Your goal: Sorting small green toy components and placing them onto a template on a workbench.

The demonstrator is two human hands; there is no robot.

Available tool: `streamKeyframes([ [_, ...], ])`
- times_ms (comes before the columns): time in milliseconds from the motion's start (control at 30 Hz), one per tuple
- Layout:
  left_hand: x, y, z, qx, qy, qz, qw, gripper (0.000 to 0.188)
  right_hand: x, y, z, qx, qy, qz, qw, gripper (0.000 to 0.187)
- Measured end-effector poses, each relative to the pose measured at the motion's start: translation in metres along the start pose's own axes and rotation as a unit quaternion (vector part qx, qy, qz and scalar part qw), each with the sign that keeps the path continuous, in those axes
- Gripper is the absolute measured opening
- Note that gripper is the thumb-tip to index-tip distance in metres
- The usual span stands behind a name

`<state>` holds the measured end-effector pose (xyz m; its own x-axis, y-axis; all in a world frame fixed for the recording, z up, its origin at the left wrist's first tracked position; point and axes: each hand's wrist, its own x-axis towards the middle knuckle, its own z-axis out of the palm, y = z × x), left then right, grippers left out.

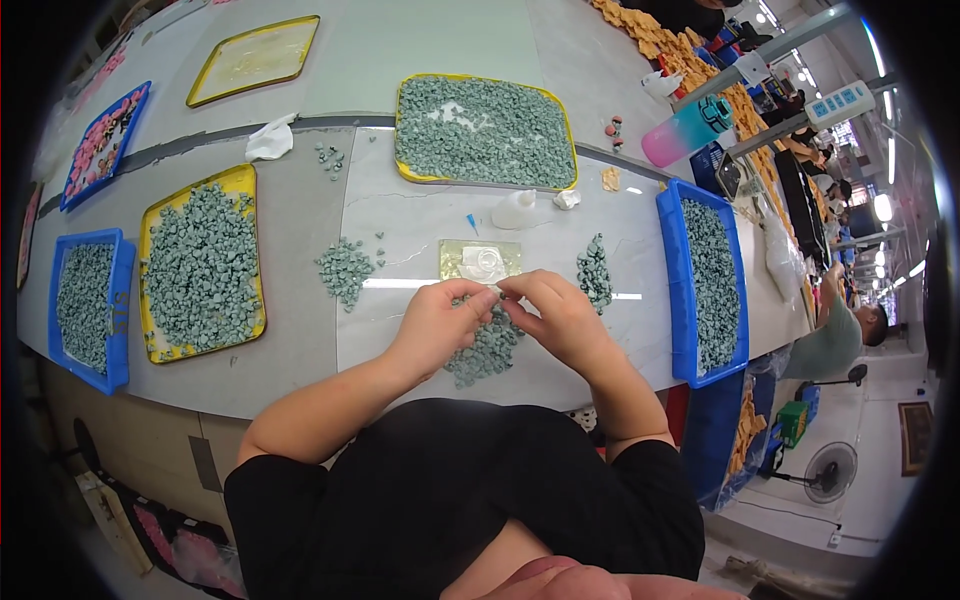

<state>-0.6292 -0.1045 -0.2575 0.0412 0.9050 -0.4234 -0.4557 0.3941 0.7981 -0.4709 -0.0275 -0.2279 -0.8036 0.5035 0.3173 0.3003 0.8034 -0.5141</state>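
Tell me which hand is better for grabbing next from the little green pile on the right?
Probably the right hand: it's beside that pile, while the left hand is farther away.

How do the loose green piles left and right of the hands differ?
The left pile is broad and roundish; the right pile is narrow and elongated. The left pile looks paler, while the right pile looks darker. Both are greenish and lie loose on the table.

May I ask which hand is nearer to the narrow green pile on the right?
Right: the right hand is just left of the narrow green pile; the left hand is farther left.
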Motion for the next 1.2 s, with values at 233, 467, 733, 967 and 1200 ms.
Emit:
streamKeyframes([
  [233,-0.003,-0.005,-0.005,-0.018,-0.029,-0.012,0.999,0.016,0.001,-0.014,0.008,-0.025,0.066,-0.054,0.996,0.027],
  [467,-0.008,-0.002,-0.013,-0.137,-0.115,-0.037,0.983,0.018,0.001,-0.011,0.003,0.084,0.047,0.006,0.995,0.028],
  [733,-0.014,-0.001,-0.016,-0.133,-0.125,-0.034,0.983,0.020,0.000,-0.013,0.006,0.124,0.047,0.012,0.991,0.028],
  [967,-0.013,-0.001,-0.019,-0.199,-0.189,-0.069,0.959,0.020,-0.004,-0.002,0.005,0.073,0.034,-0.098,0.992,0.028],
  [1200,-0.009,-0.006,-0.015,-0.130,-0.135,-0.069,0.980,0.022,-0.002,0.001,-0.001,0.013,0.020,-0.156,0.987,0.030],
])
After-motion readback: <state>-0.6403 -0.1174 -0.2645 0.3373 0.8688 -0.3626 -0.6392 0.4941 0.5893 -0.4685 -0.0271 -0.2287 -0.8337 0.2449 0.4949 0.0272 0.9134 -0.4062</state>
